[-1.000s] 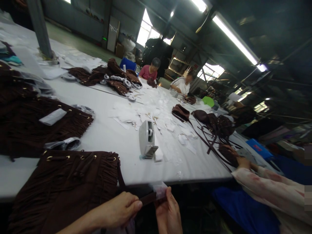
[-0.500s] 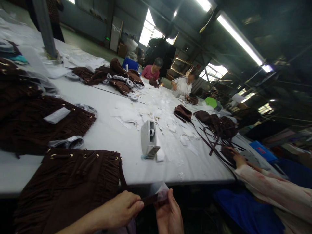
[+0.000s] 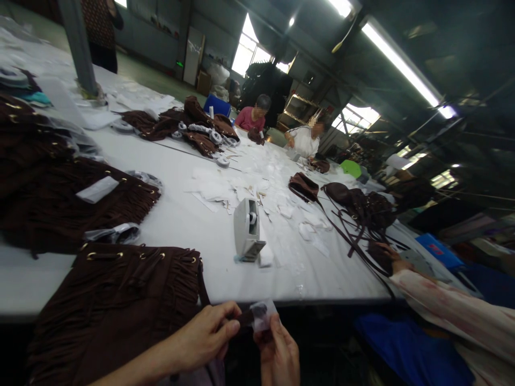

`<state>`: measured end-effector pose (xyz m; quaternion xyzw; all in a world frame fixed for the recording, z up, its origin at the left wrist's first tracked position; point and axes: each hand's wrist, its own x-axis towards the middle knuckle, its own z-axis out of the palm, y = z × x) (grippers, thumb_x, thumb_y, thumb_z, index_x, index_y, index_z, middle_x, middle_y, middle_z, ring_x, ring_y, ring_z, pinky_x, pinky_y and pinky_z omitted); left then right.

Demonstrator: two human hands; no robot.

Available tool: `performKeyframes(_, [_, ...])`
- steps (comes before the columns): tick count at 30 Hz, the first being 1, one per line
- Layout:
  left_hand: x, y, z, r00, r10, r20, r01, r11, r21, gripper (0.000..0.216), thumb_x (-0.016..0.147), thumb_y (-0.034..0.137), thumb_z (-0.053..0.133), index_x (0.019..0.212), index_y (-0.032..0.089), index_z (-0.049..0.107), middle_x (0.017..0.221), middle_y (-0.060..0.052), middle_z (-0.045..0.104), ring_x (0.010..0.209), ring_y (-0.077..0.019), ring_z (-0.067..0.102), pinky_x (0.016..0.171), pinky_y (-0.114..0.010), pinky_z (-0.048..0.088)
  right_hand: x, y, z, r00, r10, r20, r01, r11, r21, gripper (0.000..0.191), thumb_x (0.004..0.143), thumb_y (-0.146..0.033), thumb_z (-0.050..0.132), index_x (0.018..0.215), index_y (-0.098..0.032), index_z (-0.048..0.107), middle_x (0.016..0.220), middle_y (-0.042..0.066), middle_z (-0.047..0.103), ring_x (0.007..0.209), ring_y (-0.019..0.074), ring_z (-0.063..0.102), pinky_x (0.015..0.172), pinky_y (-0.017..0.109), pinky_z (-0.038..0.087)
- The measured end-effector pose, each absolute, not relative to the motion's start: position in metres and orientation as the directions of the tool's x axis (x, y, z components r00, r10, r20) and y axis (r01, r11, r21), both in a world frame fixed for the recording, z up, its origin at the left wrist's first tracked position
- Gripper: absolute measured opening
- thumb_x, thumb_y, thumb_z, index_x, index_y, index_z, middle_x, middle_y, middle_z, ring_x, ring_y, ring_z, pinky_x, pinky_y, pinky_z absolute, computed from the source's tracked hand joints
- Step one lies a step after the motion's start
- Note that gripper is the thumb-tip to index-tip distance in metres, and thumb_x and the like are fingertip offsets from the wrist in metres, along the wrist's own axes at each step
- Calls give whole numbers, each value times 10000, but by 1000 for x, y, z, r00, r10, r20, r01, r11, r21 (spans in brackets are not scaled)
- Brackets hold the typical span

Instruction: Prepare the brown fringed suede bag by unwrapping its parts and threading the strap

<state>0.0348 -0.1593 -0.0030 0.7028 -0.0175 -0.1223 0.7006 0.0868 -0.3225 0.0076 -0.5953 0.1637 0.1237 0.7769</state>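
My left hand (image 3: 207, 335) is closed around a dark brown strap (image 3: 245, 318) just past the table's front edge. A thin, whitish translucent wrapping sheet (image 3: 264, 315) surrounds the strap's far end, pinched between the thumb and fingers of my right hand (image 3: 281, 348). Left of my hands a brown fringed drawstring bag (image 3: 120, 300) with gold eyelets hangs over the front edge; a strip runs down its right side. Beyond my hands a grey tape dispenser (image 3: 246, 230) stands on the table, apart from both.
More brown fringed bags (image 3: 80, 206) lie on the left of the white table (image 3: 193, 225). Paper scraps (image 3: 217, 187) litter the middle. At right a co-worker's sleeve (image 3: 446, 303) reaches over dark bags (image 3: 358, 203). A metal post (image 3: 78, 48) rises at the back left.
My left hand has shifted slightly along the strap, its fingers more bent. The wrapping sheet now sits flatter around the strap's end, and my right thumb has come down onto it.
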Motion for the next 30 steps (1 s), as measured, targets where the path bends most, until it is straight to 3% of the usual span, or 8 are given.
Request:
performKeyframes(3, [33, -159, -1, 956, -261, -132, 115, -79, 990, 299, 886, 411, 418, 790, 164, 557, 519, 54, 495, 462, -83, 442, 467, -178, 331, 88, -330, 7, 944, 4, -330, -326, 175, -929, 406, 569, -533, 775, 683, -148, 711, 626, 36, 648, 602, 155, 552, 542, 257, 453])
performKeyframes(7, [36, -165, -2, 964, -184, -190, 190, -18, 982, 319, 866, 455, 434, 762, 165, 515, 504, 53, 491, 422, -82, 418, 421, -177, 309, 81, -329, 6, 973, 47, -227, -220, -124, -968, 419, 640, -553, 715, 565, -144, 664, 493, -2, 568, 499, 119, 476, 481, 232, 394])
performKeyframes(9, [40, -169, -3, 966, -159, -203, 207, 5, 978, 329, 862, 474, 436, 750, 169, 489, 483, 55, 483, 402, -84, 413, 404, -179, 295, 73, -320, 4, 981, 62, -186, -173, -176, -969, 419, 650, -550, 707, 562, -143, 663, 490, -6, 570, 524, 133, 510, 510, 233, 417])
performKeyframes(14, [49, -170, 3, 977, -185, -109, 98, -66, 993, 295, 879, 417, 430, 769, 164, 534, 589, 17, 550, 522, -112, 491, 482, -198, 331, 74, -319, -1, 982, -24, -188, -189, -92, -978, 439, 607, -537, 743, 745, -122, 710, 637, 38, 680, 666, 194, 617, 624, 263, 497])
performKeyframes(17, [49, -166, 3, 965, -260, -25, -39, -238, 970, 218, 881, 352, 438, 846, 189, 579, 683, 11, 569, 622, -128, 500, 551, -215, 327, 96, -347, 7, 952, -245, -180, -163, 91, -982, 413, 538, -489, 805, 714, -133, 695, 646, 19, 681, 591, 139, 590, 563, 233, 499])
performKeyframes(20, [49, -166, 0, 953, -301, -25, -86, -349, 933, 219, 889, 320, 410, 791, 203, 567, 646, 20, 517, 596, -124, 450, 546, -231, 287, 113, -376, 22, 896, -402, -189, -89, 254, -963, 407, 437, -404, 870, 709, -160, 688, 715, -12, 694, 608, 98, 585, 577, 191, 511])
performKeyframes(26, [60, -179, 10, 958, -283, -39, -76, -383, 920, 241, 885, 347, 416, 739, 208, 549, 573, 33, 453, 524, -115, 379, 501, -244, 236, 111, -393, 37, 880, -420, -221, -125, 244, -962, 410, 410, -408, 879, 660, -151, 681, 664, -14, 679, 591, 91, 571, 549, 183, 501])
performKeyframes(30, [65, -187, 18, 959, -280, -40, -74, -383, 921, 262, 895, 359, 402, 771, 203, 573, 618, 18, 530, 558, -121, 448, 522, -235, 277, 101, -391, 27, 929, -310, -202, -186, 79, -979, 400, 477, -448, 848, 650, -132, 672, 593, -14, 644, 565, 102, 544, 526, 202, 470])
